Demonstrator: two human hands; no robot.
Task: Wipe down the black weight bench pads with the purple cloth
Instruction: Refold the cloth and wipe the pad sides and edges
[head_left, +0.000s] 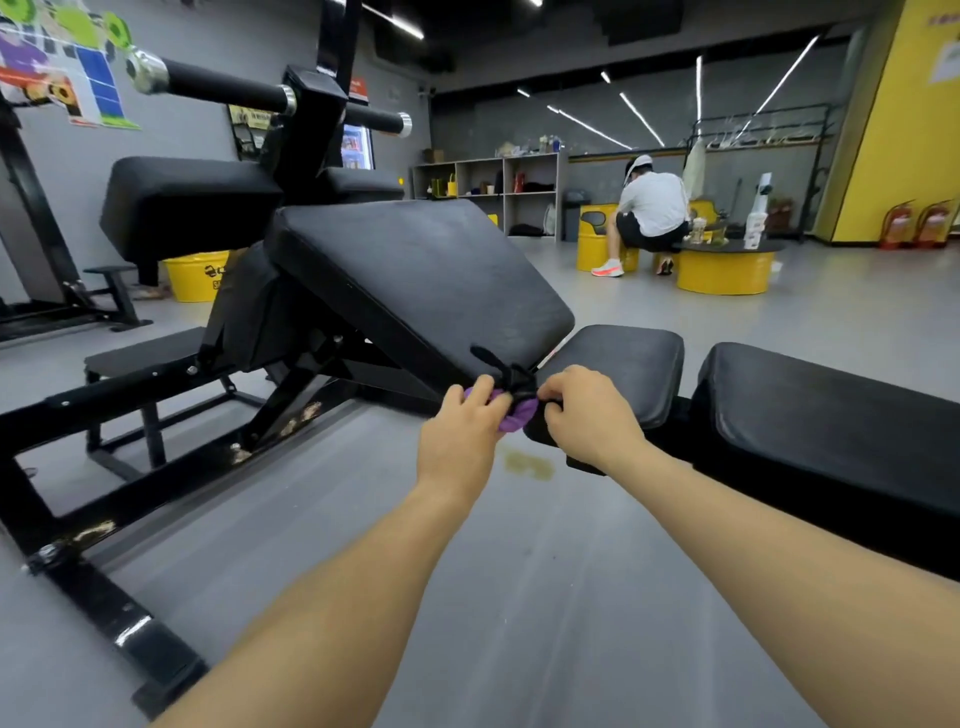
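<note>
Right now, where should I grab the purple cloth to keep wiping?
Take the purple cloth by the bunched fold hanging below the tilted pad corner, coming from underneath on the near side. The left hand already holds it there; the right hand crowds the other side.

Both hands (524, 421) grip purple cloth (511, 415) — under tilted pad (415, 270)

A seated person (652, 208) by yellow drum tables (724, 270); shelving (488, 182), perhaps holding bottles.
</note>
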